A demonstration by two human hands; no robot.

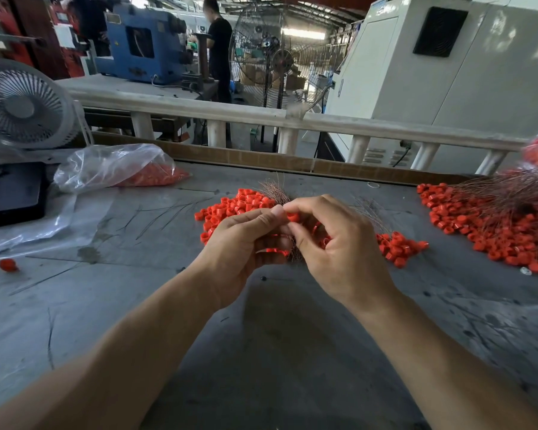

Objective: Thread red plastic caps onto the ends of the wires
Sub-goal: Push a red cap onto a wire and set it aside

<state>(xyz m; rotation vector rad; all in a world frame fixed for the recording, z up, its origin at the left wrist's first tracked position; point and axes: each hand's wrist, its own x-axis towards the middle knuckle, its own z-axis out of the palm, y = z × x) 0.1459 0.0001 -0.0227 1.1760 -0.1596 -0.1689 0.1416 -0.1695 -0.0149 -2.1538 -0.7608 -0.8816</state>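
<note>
Red cap [293,216] pinched by right hand [339,243]; left hand [243,243] grips wire bundle [275,193] beside it

Two bare forearms enter from the lower edge, one from 7 o'clock, one from 5 o'clock. No sleeve covers either as far as the picture shows them. Left hand [246,240] bare: no glove, ring or band visible. Right hand [336,243] likewise bare, wrist unadorned. Thumbnail on the left hand short and unpainted, showing toward 12 o'clock. Nails on the right hand mostly turned from view. Upper arms, shoulders and clothing fall outside the picture.
</note>
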